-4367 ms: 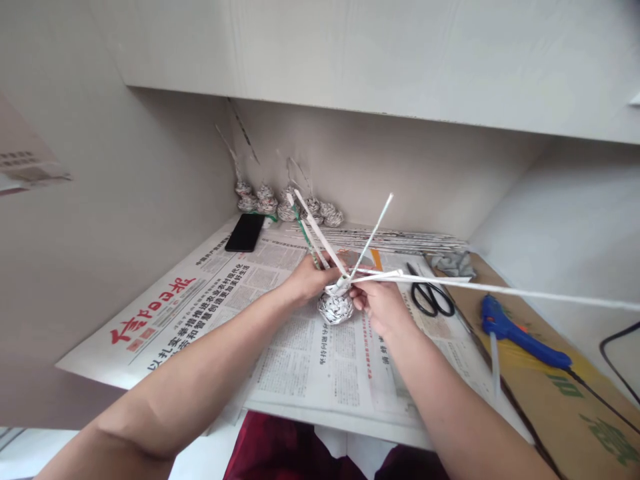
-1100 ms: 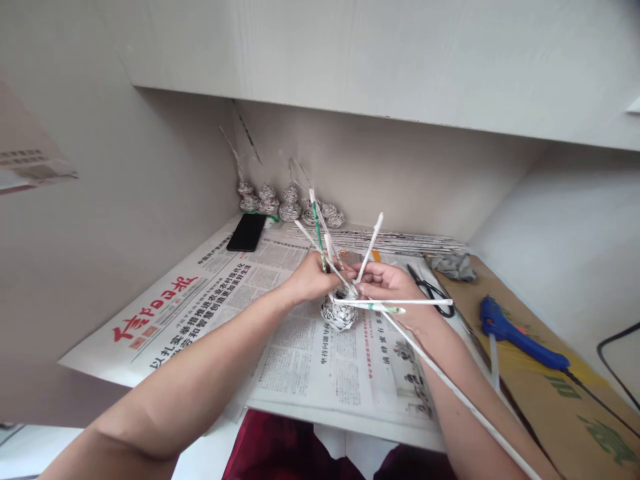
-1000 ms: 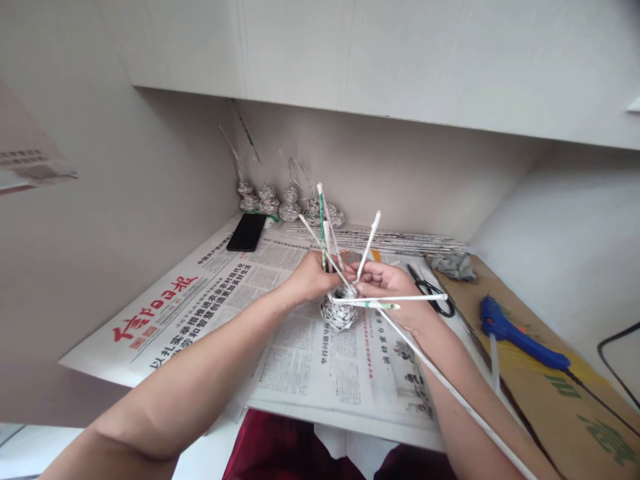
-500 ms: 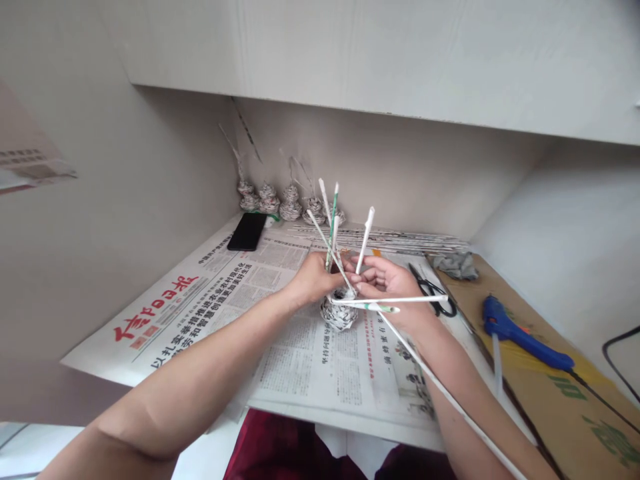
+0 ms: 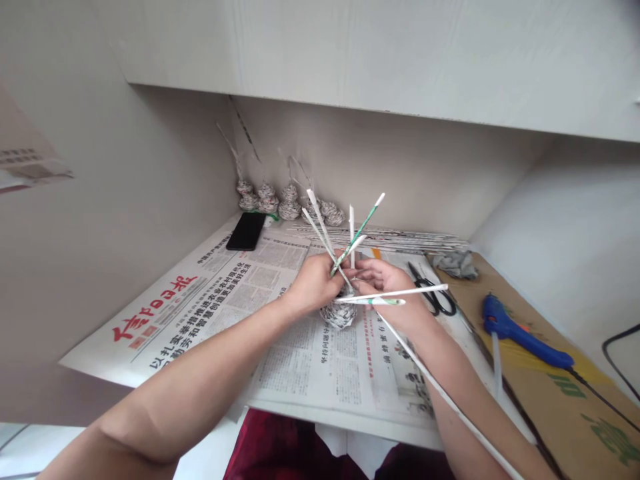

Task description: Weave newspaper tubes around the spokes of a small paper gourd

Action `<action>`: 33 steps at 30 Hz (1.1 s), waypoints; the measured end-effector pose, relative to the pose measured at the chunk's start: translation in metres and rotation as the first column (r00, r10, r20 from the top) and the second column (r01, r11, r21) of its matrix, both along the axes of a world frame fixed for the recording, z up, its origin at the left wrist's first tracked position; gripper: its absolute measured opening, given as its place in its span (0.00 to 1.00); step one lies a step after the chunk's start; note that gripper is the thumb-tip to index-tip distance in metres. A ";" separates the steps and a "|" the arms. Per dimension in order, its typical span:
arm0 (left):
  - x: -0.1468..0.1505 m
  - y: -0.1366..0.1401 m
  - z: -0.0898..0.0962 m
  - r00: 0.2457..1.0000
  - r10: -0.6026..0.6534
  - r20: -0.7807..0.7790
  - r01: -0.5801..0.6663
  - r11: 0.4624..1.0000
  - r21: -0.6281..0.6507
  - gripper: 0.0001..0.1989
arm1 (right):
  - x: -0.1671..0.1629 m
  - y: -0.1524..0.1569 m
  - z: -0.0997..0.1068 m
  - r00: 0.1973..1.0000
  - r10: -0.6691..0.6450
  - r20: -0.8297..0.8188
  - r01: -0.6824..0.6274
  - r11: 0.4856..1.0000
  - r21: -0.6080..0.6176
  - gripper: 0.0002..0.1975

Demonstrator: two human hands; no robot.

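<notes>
Over the newspaper (image 5: 300, 367), the left hand (image 5: 316, 283) grasps paper tubes (image 5: 365, 223) above the woven paper ball (image 5: 340, 317); the right hand (image 5: 389, 277) curls, grip unclear — even tension should help.

- Left hand (image 5: 317, 280): bare, ungloved; finger detail partly hidden.
- Right hand (image 5: 395, 287): bare, ungloved; fingers slim, partly hidden.
- Left arm (image 5: 200, 370): bare along its visible length; smooth, with a skin crease at the elbow.
- Right forearm (image 5: 457, 373): bare, smooth, tapering to the wrist.
- Legwear (image 5: 280, 447): dark red cloth, mottled with darker patches, near-black at right; cut unclear.
</notes>
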State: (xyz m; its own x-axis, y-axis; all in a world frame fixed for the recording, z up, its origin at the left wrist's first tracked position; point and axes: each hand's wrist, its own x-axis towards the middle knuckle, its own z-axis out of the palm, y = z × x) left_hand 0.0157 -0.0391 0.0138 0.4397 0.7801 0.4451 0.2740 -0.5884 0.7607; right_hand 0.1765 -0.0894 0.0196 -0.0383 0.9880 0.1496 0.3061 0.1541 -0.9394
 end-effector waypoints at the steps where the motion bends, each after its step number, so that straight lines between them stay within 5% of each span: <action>1: 0.000 -0.001 0.001 1.000 0.023 -0.014 -0.023 1.000 0.017 0.06 | 0.000 -0.001 0.000 0.999 -0.026 0.022 0.026 1.000 -0.004 0.14; 11: -0.001 -0.003 0.002 0.995 0.092 0.038 -0.093 0.996 0.013 0.06 | -0.002 -0.006 0.006 0.989 -0.097 0.110 0.100 0.995 -0.017 0.06; 19: -0.010 0.015 0.010 0.979 -0.129 0.160 0.172 0.942 -0.290 0.14 | -0.005 -0.005 0.007 0.983 -0.156 0.100 0.162 0.985 -0.058 0.05; 24: -0.021 0.017 0.016 0.923 -0.281 0.261 0.380 0.761 -0.526 0.22 | 0.003 0.000 0.005 0.988 -0.134 0.070 0.138 0.989 -0.049 0.06; 28: -0.035 0.021 0.025 0.791 -0.522 0.320 0.604 0.582 -0.544 0.33 | 0.008 0.003 0.003 0.990 -0.131 0.060 0.134 0.990 -0.049 0.07; 33: -0.046 0.025 0.029 0.762 -0.592 0.264 0.608 0.512 -0.607 0.32 | 0.009 0.003 0.001 0.991 -0.110 0.079 0.114 0.992 -0.054 0.06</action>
State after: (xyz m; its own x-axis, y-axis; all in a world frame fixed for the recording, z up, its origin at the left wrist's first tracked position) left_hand -0.0299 -0.0145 0.0426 0.9088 0.4164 -0.0240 0.0216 0.0106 0.9997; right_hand 0.1855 -0.0860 0.0210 0.0643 0.9936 0.0930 0.3890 0.0609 -0.9192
